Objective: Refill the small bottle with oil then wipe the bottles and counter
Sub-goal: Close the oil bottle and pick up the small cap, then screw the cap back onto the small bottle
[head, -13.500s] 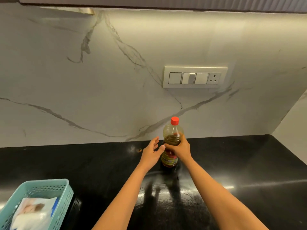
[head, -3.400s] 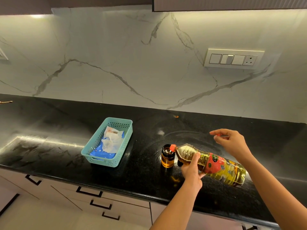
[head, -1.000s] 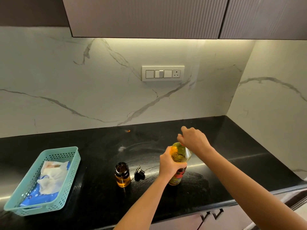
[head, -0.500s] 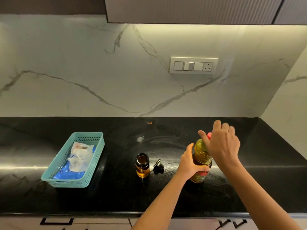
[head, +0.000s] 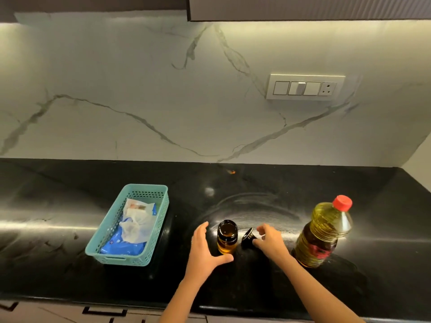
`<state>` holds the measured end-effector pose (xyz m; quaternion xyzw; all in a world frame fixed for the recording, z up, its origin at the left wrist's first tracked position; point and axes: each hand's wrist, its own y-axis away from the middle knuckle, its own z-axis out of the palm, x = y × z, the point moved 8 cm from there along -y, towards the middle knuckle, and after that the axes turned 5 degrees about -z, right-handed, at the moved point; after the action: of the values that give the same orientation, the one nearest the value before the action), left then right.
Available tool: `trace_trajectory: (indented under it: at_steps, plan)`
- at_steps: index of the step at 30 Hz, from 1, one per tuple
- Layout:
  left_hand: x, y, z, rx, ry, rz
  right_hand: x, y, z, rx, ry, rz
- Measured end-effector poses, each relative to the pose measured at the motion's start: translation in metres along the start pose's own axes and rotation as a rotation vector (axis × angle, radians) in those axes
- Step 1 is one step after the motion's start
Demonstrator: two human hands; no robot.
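Note:
The small glass bottle [head: 227, 237] stands uncapped on the black counter [head: 256, 283], holding amber oil in its lower part. Its black cap [head: 247, 237] lies tilted just to the right of it. My left hand [head: 205, 250] is open and cupped around the small bottle's left side, thumb near its base. My right hand [head: 270, 241] has its fingers apart, with the tips right at the cap. The large oil bottle [head: 323, 231] stands upright at the right with its red cap on, free of both hands.
A teal plastic basket [head: 161, 220] with a blue wipes pack and crumpled white wipes sits left of the bottles. Smeared streaks mark the counter behind the bottles. A switch panel [head: 305, 87] is on the marble wall. Drawer fronts run below the counter's front edge.
Both hands have let go of the large bottle, which now stands capped at the right. They have moved left to the small bottle and its cap.

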<state>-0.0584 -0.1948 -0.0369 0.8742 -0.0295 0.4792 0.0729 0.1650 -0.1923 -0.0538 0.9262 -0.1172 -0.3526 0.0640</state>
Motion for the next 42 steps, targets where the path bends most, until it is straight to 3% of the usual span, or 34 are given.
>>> trace_trajectory:
  at_steps: [5,11,15,18,21,25,32,42]
  plan:
    - [-0.013,-0.018,0.021,-0.162,-0.016,-0.035,0.009,-0.013,0.025,0.021,0.004,0.101]
    - [-0.015,-0.033,0.031,-0.225,0.036,-0.017,0.005,-0.017,0.032,0.111,-0.018,0.083]
    - [-0.017,-0.036,0.035,-0.229,0.071,0.0,-0.007,-0.006,0.002,0.231,-0.243,0.068]
    - [-0.014,-0.037,0.035,-0.228,0.071,0.014,-0.045,0.005,-0.033,0.184,-0.39,-0.102]
    - [-0.01,-0.038,0.036,-0.215,0.073,0.017,-0.096,0.014,-0.062,0.15,-0.143,-0.302]
    - [-0.01,-0.037,0.037,-0.205,0.086,-0.001,-0.143,0.017,-0.05,0.001,0.178,-0.451]
    - [-0.009,-0.035,0.037,-0.194,0.073,0.02,-0.156,0.015,-0.003,-0.222,0.588,-0.481]
    - [-0.009,-0.036,0.035,-0.171,0.059,0.025,-0.155,0.006,0.005,-0.252,0.67,-0.415]
